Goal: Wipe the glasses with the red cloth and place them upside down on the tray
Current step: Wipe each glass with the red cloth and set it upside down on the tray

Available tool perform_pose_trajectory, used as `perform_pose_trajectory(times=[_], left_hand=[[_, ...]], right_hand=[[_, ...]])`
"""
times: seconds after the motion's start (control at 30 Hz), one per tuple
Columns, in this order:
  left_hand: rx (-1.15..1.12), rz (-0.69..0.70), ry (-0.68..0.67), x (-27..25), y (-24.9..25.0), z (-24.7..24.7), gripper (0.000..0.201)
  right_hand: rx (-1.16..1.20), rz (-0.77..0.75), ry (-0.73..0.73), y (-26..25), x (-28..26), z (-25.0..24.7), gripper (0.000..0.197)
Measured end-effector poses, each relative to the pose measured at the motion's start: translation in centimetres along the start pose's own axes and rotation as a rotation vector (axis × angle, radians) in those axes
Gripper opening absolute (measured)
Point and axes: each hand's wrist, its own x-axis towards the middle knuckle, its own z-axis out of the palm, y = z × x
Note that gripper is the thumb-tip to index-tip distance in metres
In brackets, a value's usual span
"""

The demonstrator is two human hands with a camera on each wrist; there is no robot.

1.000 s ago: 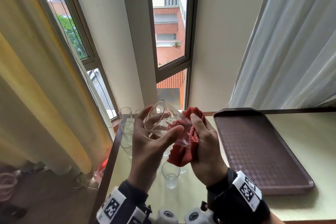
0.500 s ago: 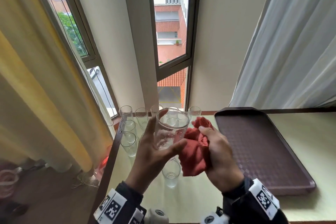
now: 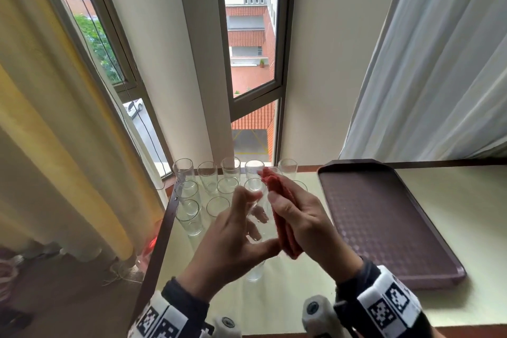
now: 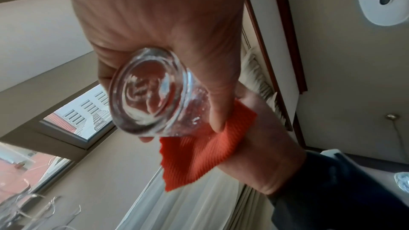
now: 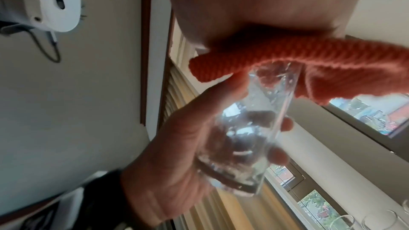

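A: Item one, fingers?

B: Left hand: fingers and thumb curled round a clear glass, held above the table, mouth up and away from the person. In the left wrist view, the thick base faces the camera. Right hand: fingers lie nearly straight, pressing a folded red cloth flat against the glass's right side; in the right wrist view, the cloth sits against the glass near its rim.

A: Item two, remaining glasses?

B: A cluster of upright glasses at the table's far left corner, in rows, near the window; one more glass stands on the table just below the hands.

A: Item three, tray?

B: One brown tray, patterned surface, on the table to the right of the hands, well apart from the cluster. No glass on it.

A: Surroundings?

B: Yellow curtain left, white curtain right, window between.
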Motion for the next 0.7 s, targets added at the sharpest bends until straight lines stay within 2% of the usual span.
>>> perform_pose_trajectory(times=[0.07,0.13,0.23,0.3,0.47,0.53,0.63,0.7], left_hand=[[0.007,-0.009,-0.022,0.0,0.3,-0.3,0.071],[-0.11,-0.064,-0.014,0.1,0.2,-0.3,0.068],[-0.306,-0.156,-0.004,0.2,-0.2,-0.3,0.066],[-0.281,-0.136,-0.033,0.1,0.0,-0.4,0.066],[-0.208,-0.092,-0.044,0.0,1.0,-0.5,0.062],[-0.291,-0.125,-0.025,0.1,0.9,-0.6,0.062],[-0.386,-0.174,-0.027,0.2,0.6,-0.5,0.06],[-0.351,-0.176,-0.037,0.3,0.9,-0.6,0.06]], right_hand=[[0.003,0.042,-0.039,0.1,0.2,-0.4,0.031],[-0.07,0.021,-0.064,-0.1,-0.2,-0.1,0.039],[-0.209,-0.115,-0.034,0.0,-1.2,0.5,0.051],[-0.22,-0.139,-0.027,0.1,-1.2,0.2,0.051],[-0.012,0.039,-0.077,0.2,0.0,-0.6,0.044],[-0.072,0.012,-0.082,-0.2,-0.3,-0.1,0.042],[-0.182,-0.11,-0.056,-0.1,-1.0,0.2,0.05],[-0.084,-0.096,-0.042,0.1,-0.8,0.1,0.047]])
